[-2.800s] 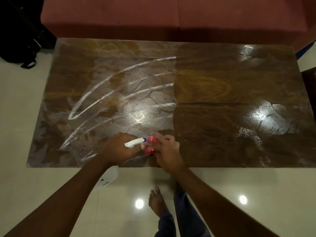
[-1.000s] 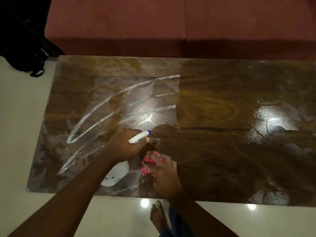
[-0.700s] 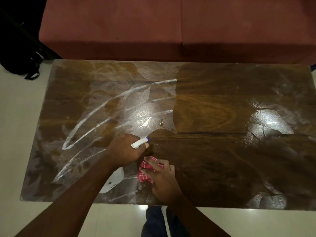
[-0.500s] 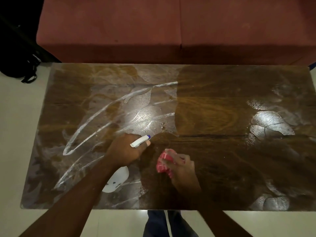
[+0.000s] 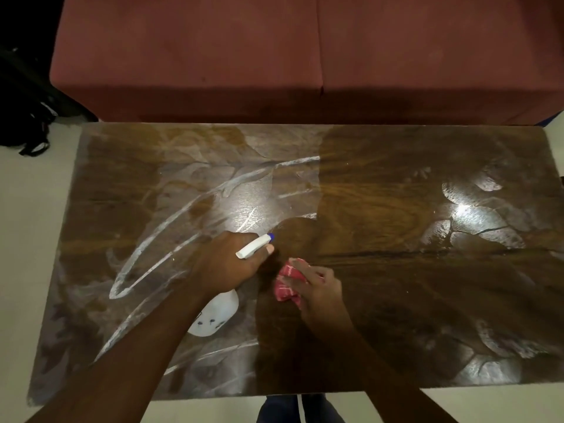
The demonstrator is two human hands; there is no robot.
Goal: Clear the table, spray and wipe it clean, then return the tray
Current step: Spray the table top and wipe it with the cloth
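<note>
Your left hand is gripping the white spray bottle by its neck above the streaky left half of the table, while just beside it your right hand is curling its fingers over the bunched red cloth, pressing it onto the darker wood.

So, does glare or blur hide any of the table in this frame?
Head view: glare washes out patches of the table right and centre-left; the right hand on the red cloth is slightly blurred; left hand's spray bottle sharp.
</note>
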